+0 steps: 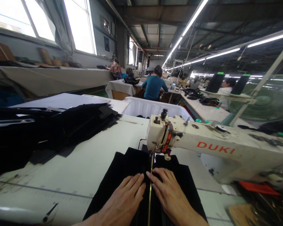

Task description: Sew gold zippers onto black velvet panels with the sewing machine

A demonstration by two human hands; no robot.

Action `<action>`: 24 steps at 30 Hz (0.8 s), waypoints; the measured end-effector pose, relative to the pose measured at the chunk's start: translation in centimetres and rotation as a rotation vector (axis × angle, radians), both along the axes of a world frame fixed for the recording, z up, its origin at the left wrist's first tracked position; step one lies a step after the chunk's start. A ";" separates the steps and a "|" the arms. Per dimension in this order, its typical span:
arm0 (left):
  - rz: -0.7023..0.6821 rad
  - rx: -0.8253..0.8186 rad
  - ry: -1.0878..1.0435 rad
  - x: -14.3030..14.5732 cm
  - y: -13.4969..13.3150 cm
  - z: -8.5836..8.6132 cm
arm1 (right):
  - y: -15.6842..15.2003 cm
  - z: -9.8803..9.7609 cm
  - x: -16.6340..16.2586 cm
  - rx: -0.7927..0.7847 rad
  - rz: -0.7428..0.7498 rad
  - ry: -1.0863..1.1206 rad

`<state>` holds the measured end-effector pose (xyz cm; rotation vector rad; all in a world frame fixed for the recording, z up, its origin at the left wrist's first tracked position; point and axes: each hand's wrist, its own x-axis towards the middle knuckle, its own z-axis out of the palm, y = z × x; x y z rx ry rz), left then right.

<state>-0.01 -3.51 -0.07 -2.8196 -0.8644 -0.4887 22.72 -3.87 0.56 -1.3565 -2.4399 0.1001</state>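
Black fabric (118, 169) lies on the sewing table under the head of a sewing machine (160, 135). A narrow gold zipper (150, 197) runs lengthwise down the fabric's middle, up to the presser foot. Flat on the cloth left of the zipper rests my left hand (127, 194), its fingers stretched forward. My right hand (167, 191) lies on the right half of the fabric, fingers spread, with the index fingertip at the zipper's edge. Neither hand grips anything. The needle area is small and partly hidden by the machine head.
A pile of black fabric pieces (68, 128) covers the table's left side. Behind the machine stands a white plastic bin (155, 106). Thread cones (214, 82) and a fan (266, 97) are at the right. A person in a blue top (154, 87) sits ahead.
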 end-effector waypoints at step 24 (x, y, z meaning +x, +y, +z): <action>-0.024 -0.001 -0.009 -0.1 3.9 -0.5 | 0.2 0.0 0.5 0.174 0.036 0.036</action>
